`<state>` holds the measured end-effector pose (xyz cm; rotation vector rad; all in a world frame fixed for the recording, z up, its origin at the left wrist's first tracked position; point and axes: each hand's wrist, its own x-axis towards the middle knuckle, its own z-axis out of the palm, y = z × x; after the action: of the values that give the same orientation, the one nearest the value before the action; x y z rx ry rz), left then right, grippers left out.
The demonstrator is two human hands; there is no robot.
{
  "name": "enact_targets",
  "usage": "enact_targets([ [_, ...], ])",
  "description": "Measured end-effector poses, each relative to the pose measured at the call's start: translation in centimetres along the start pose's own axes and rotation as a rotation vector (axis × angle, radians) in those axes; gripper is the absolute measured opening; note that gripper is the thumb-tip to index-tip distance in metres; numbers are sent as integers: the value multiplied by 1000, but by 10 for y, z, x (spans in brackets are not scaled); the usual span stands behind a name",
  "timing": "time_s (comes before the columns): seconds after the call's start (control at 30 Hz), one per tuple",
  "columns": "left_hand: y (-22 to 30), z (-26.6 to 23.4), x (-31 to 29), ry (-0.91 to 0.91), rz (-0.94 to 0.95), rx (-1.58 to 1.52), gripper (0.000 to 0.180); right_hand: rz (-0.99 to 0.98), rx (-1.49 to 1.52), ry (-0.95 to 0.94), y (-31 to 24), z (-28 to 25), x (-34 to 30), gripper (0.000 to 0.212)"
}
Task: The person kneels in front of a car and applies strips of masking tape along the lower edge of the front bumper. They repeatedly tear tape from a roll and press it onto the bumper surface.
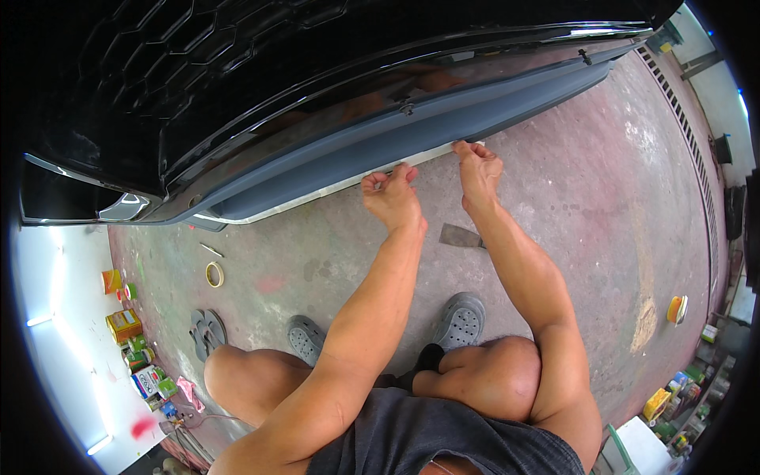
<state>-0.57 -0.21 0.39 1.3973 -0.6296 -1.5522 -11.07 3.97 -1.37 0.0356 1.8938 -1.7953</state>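
Note:
A black car bumper (261, 146) fills the top, with a grey lower lip (340, 162) below it. Along the lip's near edge runs a whitish strip of masking tape (297, 195). My left hand (393, 198) is closed, thumb and fingertips pinched at the strip around its middle. Farther right, my right hand (480, 172) pinches the strip near its right end. My fingers hide the parts of the tape they touch. A putty knife (461, 236) lies on the floor beside my right forearm.
On the floor at left are a tape roll (214, 274), a thin pen-like stick (211, 250) and grey flip-flops (207, 332). Several cans and boxes (124, 324) line the left wall. A drain grate (689, 119) runs along the right. More containers (657, 404) stand at lower right.

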Motion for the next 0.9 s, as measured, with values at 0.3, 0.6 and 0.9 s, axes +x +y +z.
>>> enact_targets([
  [0.3,-2,-1,1,4,3,-4,39,2,-18,16,1,2,1,15],
  [0.6,-4,0,0,-35,-6,-7,37,-18,53,7,2,-1,2,19],
  [0.9,0,-3,-2,-59,26,1,37,27,-3,-37,8,-10,4,25],
])
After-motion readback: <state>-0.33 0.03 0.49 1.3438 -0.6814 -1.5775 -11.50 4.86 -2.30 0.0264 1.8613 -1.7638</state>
